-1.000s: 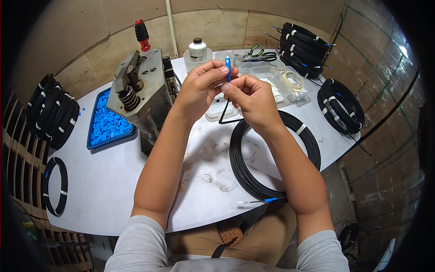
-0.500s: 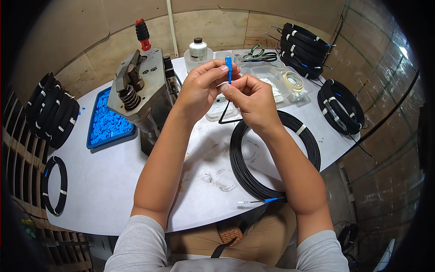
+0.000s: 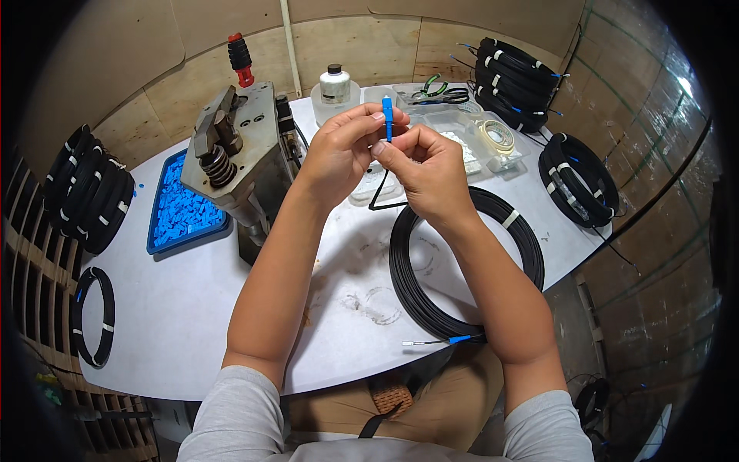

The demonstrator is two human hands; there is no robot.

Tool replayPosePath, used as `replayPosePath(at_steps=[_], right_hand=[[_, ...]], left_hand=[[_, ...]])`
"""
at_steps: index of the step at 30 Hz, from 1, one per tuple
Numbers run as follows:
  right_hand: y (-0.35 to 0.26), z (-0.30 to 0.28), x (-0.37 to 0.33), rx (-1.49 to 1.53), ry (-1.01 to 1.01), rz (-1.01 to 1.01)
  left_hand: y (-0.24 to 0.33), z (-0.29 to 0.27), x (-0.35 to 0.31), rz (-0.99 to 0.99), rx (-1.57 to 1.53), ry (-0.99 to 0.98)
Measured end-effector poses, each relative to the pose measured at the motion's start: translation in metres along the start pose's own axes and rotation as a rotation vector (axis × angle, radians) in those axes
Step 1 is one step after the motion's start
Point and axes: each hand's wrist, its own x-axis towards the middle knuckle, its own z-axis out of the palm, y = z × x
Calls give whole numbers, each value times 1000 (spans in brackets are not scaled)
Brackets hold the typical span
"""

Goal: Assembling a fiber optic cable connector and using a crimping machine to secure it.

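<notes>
Plug (image 3: pixel 387 110): blue, between our hands, above the desk (image 3: pixel 346 254)
Long axis: nearly upright in our view, tip uppermost
Left hand (image 3: pixel 341 150): fingers clamped on its side
Right hand (image 3: pixel 431 169): fingers clamped at its lower end
Cable (image 3: pixel 377 193): black, bent sharply below

1. Free room: white table (image 3: pixel 177 316), bare stretch between small cable coil (image 3: pixel 108 316) and left forearm (image 3: pixel 269 285)
2. Free room: table lane between left and right forearm (image 3: pixel 504 285), left of large cable coil (image 3: pixel 402 269)
3. Obstacle: metal press (image 3: pixel 258 146), upright, near left hand (image 3: pixel 339 150)
4. Obstacle: blue tray (image 3: pixel 191 242), just left of press
5. Obstacle: large cable coil, flat, partly under right forearm
6. Obstacles: white bottle (image 3: pixel 336 88), beyond left hand; clear plastic box (image 3: pixel 508 165), beyond right hand (image 3: pixel 427 165)
</notes>
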Motion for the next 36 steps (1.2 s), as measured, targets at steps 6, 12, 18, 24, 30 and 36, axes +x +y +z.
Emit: replayPosePath(at_steps=[6,12,18,24,30,36], right_hand=[[-6,0,-1,-58,1,22],[-7,0,-2,-42,-5,45],[-9,0,-2,-50,-8,71],[-6,1,-2,-27,-18,63],[-7,0,-2,-67,-11,49],[-5,2,-2,-50,-14,45]], left_hand=[[2,0,-1,-40,35,12],[2,3,-1,0,11,34],[2,0,0,-47,30,9],[4,1,-1,-13,-1,21],[2,-2,0,-61,-24,1],[2,-6,-1,-39,-28,-30]])
